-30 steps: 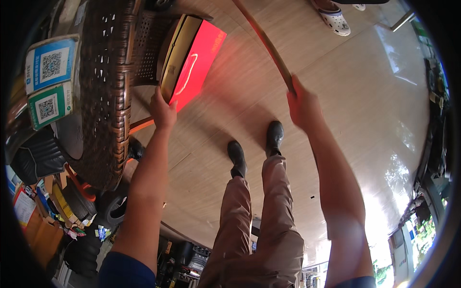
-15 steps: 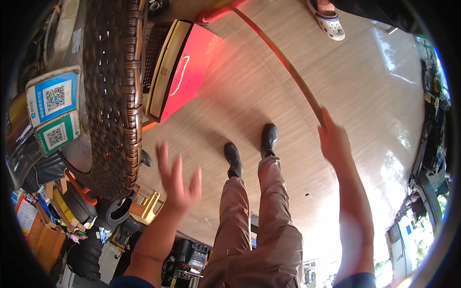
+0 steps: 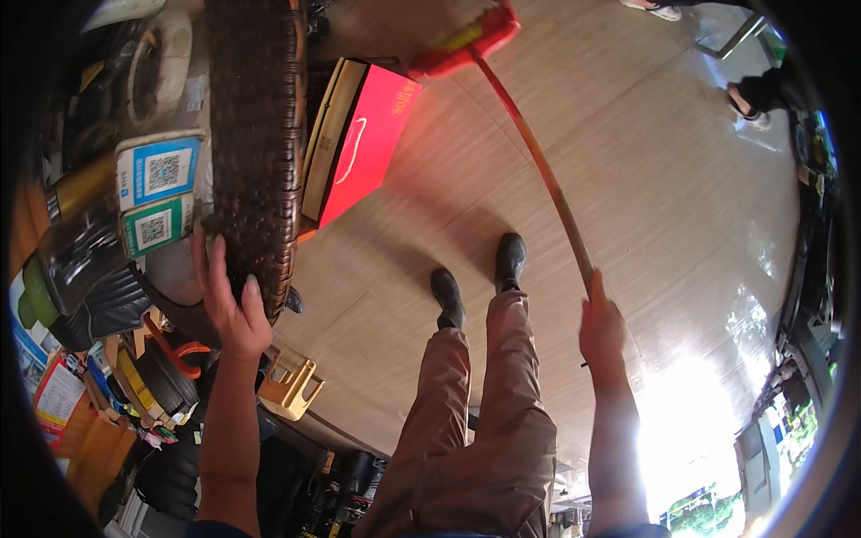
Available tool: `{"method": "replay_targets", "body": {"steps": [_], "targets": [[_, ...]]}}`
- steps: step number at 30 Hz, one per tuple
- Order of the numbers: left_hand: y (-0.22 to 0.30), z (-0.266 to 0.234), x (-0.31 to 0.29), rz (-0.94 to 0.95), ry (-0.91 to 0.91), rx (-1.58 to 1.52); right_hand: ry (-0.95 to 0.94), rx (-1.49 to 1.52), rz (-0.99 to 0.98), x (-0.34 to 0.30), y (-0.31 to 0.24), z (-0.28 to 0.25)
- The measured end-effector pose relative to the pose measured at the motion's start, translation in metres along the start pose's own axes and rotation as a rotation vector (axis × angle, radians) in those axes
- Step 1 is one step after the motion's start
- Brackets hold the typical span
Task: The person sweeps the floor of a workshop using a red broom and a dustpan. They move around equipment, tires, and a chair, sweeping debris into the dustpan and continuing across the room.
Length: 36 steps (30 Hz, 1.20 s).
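My right hand [image 3: 603,330] is closed around the upper end of a broom's long wooden handle [image 3: 547,179]. The broom's red head [image 3: 489,40] rests on the floor at the far side, just beyond a red paper bag. My left hand [image 3: 235,309], fingers spread, lies at the near end of a dark brown wicker table [image 3: 256,134]. The fingertips seem to touch its top, though I cannot tell how firmly. Beside those fingers stands a blue and green sign with code squares [image 3: 160,193].
The red paper bag [image 3: 381,134] with a rope handle stands against the wicker table. A yellow stool [image 3: 289,391] and clutter with tyres lie at the near left. Another person's foot [image 3: 752,112] shows at the far right. Tiled floor [image 3: 664,206] spreads to the right.
My left hand has gone from mid-air leftward to the wicker table. The right hand has drawn slightly nearer with the broom, whose head is now in fuller view. The view has shifted; the patterned clog left sight.
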<state>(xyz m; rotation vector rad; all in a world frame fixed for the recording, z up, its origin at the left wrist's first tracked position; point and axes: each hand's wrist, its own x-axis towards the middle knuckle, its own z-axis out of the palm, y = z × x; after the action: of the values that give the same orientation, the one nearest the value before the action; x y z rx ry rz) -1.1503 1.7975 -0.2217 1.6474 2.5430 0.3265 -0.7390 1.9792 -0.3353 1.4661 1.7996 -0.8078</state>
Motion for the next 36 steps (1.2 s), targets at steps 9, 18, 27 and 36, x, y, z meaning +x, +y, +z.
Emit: {"method": "replay_targets", "body": {"steps": [9, 18, 27, 36], "targets": [[-0.014, 0.011, -0.009, -0.031, 0.111, -0.097, 0.125, 0.446, -0.171, -0.023, 0.005, 0.017], [-0.01, 0.011, 0.0, -0.019, 0.113, -0.078, 0.021, 0.175, -0.002, 0.003, 0.016, 0.037], [-0.01, 0.013, -0.003, -0.036, 0.126, -0.063, -0.107, 0.207, 0.105, -0.186, 0.139, -0.02], [-0.008, 0.018, 0.01, -0.02, 0.131, -0.054, 0.221, 0.336, -0.179, 0.028, 0.011, 0.003]]}}
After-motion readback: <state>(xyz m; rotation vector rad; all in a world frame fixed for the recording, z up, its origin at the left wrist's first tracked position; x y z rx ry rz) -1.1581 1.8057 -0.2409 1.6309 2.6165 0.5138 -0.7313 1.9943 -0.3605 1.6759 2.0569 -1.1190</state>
